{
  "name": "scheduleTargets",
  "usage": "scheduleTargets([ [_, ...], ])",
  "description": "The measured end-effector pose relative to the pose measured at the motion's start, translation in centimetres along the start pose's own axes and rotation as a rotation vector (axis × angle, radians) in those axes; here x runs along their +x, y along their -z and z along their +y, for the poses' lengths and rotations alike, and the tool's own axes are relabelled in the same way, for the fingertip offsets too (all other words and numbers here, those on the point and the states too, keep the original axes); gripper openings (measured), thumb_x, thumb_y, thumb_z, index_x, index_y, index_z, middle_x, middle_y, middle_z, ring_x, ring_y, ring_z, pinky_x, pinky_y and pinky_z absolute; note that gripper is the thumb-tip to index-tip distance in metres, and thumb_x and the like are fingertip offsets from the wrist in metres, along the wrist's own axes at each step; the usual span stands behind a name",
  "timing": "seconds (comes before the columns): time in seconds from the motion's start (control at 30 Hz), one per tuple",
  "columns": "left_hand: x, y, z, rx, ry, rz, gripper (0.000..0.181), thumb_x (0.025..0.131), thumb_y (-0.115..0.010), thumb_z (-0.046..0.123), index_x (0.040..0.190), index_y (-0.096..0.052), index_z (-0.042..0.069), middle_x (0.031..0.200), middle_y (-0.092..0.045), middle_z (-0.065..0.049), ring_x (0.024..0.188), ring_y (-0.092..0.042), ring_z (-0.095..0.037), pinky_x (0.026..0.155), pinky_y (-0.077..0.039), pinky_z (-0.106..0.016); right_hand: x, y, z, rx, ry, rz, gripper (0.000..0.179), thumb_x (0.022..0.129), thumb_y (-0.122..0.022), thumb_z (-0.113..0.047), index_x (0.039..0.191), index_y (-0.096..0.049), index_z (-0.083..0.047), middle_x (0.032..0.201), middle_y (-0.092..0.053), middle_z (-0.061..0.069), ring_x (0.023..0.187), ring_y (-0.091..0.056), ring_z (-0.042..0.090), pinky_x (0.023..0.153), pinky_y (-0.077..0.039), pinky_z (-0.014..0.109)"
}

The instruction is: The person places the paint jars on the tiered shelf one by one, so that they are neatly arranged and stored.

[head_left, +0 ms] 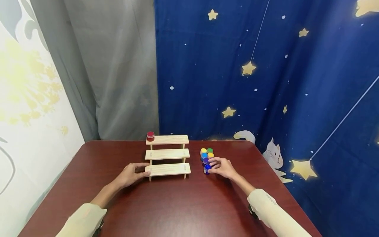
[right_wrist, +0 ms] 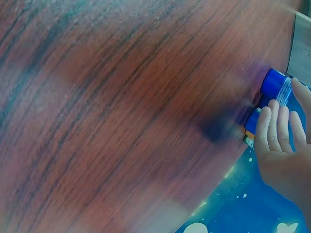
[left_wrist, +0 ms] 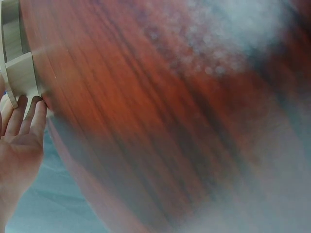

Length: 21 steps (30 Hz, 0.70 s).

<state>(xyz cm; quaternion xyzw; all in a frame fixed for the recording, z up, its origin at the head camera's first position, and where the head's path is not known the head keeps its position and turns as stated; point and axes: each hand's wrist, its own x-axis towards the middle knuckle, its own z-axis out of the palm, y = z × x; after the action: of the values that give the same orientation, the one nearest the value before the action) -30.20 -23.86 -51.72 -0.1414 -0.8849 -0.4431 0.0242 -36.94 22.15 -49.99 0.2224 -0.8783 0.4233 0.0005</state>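
Note:
A three-tier pale wooden shelf stand stands on the table. My left hand holds the left end of its lowest tier, thumb along the front; in the left wrist view its fingers reach against the side support. My right hand has thumb and fingertips at opposite sides of a dark blue paint jar, the nearest of a small cluster. The right wrist view shows that blue jar between thumb and fingers. Behind it a purple jar sits close to the fingertips. A red jar is on the top tier's left end.
Farther back in the cluster are a light blue jar, an orange-yellow jar, a pale yellow jar and a green jar. The dark red wooden table ends at the grey curtain and blue star curtain.

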Motion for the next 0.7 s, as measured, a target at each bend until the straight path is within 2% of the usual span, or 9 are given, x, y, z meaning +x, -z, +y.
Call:
scheduleTargets([
  [0.17,0.1,0.0,0.0,0.003,0.002,-0.001,0.048,0.092,-0.082,0.029,0.132,-0.07,0.004,0.121,-0.073,-0.017,0.106,-0.071,-0.023,0.079,-0.057,-0.026,0.1,0.0,0.0,-0.009,-0.012,-0.007,0.044,0.08,-0.091,-0.01,0.119,-0.074,0.0,0.103,-0.077,0.016,0.087,-0.077,0.025,0.081,-0.061,0.031],
  [0.43,0.0,0.0,0.1,0.013,0.013,-0.007,0.048,0.093,-0.081,0.031,0.133,-0.07,0.005,0.122,-0.072,-0.016,0.106,-0.071,-0.022,0.08,-0.056,-0.026,0.1,-0.6,0.2,0.013,-0.092,-0.024,0.04,0.079,-0.093,-0.012,0.115,-0.078,-0.006,0.103,-0.078,0.011,0.09,-0.077,0.019,0.08,-0.06,0.027],
  [0.57,0.1,0.0,0.0,0.018,0.007,-0.002,0.047,0.093,-0.081,0.03,0.133,-0.07,0.006,0.123,-0.072,-0.016,0.106,-0.071,-0.023,0.08,-0.056,-0.026,0.2,-0.8,0.3,0.053,-0.104,-0.037,0.04,0.08,-0.092,-0.01,0.116,-0.077,-0.004,0.103,-0.078,0.014,0.091,-0.077,0.023,0.081,-0.06,0.03],
  [0.7,0.1,0.0,-0.2,-0.007,-0.001,-0.006,0.046,0.093,-0.081,0.027,0.132,-0.07,0.005,0.124,-0.072,-0.018,0.11,-0.071,-0.026,0.079,-0.057,-0.028,0.2,-1.0,0.3,0.057,-0.125,-0.025,0.04,0.078,-0.093,-0.011,0.114,-0.077,-0.006,0.101,-0.079,0.012,0.095,-0.077,0.023,0.079,-0.059,0.027],
])
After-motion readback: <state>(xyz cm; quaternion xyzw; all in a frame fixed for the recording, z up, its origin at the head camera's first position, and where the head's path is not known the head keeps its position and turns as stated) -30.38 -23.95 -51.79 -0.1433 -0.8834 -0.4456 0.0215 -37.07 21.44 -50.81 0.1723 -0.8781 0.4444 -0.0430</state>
